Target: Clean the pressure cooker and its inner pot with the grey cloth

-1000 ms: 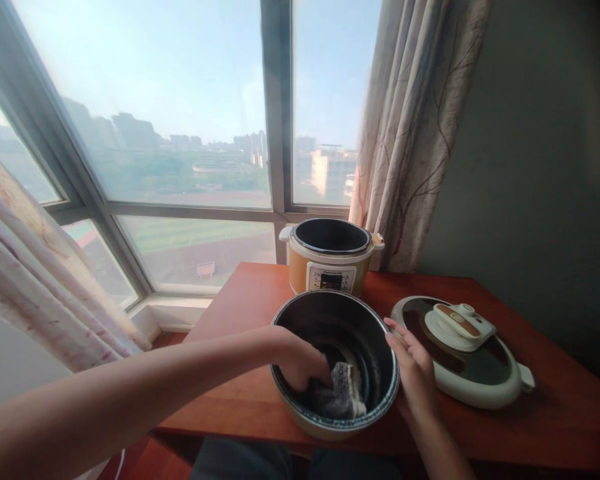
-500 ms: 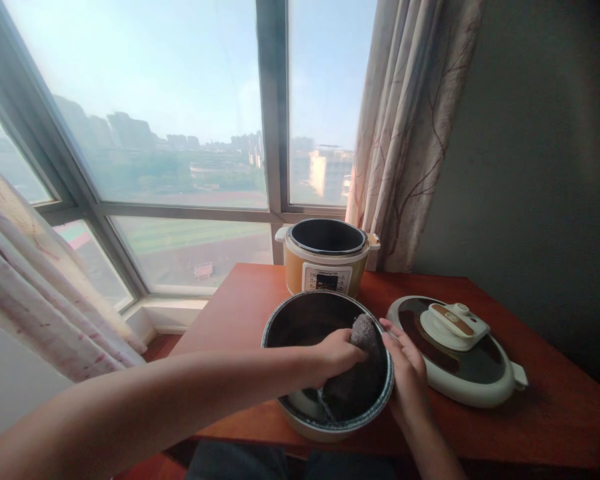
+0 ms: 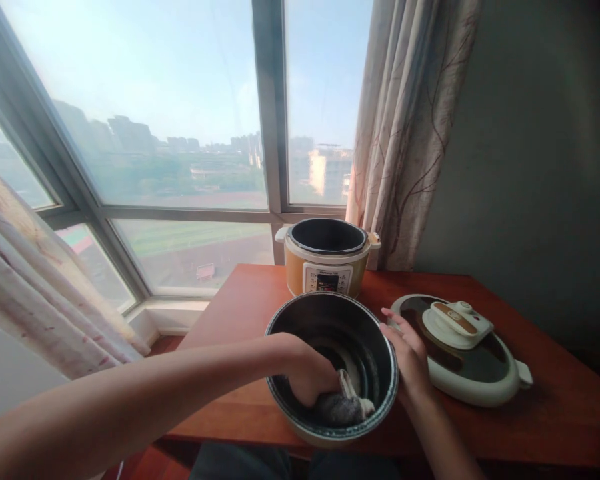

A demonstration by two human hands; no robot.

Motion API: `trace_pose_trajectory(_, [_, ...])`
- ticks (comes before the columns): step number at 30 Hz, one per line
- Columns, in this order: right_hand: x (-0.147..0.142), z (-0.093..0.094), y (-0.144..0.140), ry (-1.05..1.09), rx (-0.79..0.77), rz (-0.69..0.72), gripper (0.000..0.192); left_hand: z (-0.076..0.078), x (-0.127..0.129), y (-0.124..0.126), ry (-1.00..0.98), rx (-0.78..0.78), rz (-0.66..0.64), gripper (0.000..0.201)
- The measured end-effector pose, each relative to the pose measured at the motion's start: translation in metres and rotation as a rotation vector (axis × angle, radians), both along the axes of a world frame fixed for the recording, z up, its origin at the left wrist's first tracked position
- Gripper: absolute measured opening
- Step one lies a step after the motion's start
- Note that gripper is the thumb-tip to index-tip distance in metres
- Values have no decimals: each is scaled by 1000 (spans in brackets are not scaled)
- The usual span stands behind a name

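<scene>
Hands at work over a round, dark inner cooking pot (image 3: 380, 373) with a pale outer wall, which sits on the near part of a reddish-brown wooden table (image 3: 240, 307). We see our left hand (image 3: 307, 377) reaching down inside the pot, fingers curled around a crumpled grey and white cloth (image 3: 343, 405) that is pressed against the pot's dark floor near the front wall. Our right hand (image 3: 410, 360) rests against the pot's right outer side, fingers spread loosely along the rim, with nothing gripped inside it.

Just to the right of the pot lies a round lid (image 3: 480, 373), flat on the table, cream at the edge with a dark glossy top and a cream and brown handle in the middle. It sits close beside our right hand, though we cannot tell whether they touch.

Behind the pot, at the far edge of the table, stands a yellow and cream electric pressure cooker base (image 3: 327, 263) with a small control panel on its front, its top open and dark inside. A large window (image 3: 180, 133) fills the background, showing hazy sky and distant buildings. Pale patterned curtains (image 3: 405, 133) hang on the right, against a grey wall (image 3: 540, 167).
</scene>
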State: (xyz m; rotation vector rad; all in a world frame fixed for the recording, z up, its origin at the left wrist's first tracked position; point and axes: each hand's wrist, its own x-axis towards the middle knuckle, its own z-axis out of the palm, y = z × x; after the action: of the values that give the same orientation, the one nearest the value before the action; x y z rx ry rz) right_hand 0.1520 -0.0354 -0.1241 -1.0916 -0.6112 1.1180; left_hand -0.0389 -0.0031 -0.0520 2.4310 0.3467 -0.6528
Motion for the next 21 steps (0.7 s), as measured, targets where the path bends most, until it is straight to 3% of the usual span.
trace_pose_trajectory(6, [7,3,5,-38,-52,66,64,5,-3,3,44,-9,89,23])
trace_pose_trajectory(11, [11,-6,-34,-65,-67,23,63,4,-7,5,74,-187,264,19])
trace_pose_trajectory(15, [2,-11,-64,-87,-78,45,76,-11,2,-6,47,-471,728,25])
trace_pose_trajectory(18, [-5,-14,-67,-121,-58,-3,76,-22,18,-15,-186,-620,1062,29])
trace_pose_trajectory(21, [-6,-18,-60,-167,-34,-41,71,-27,39,-18,-456,-678,1298,26])
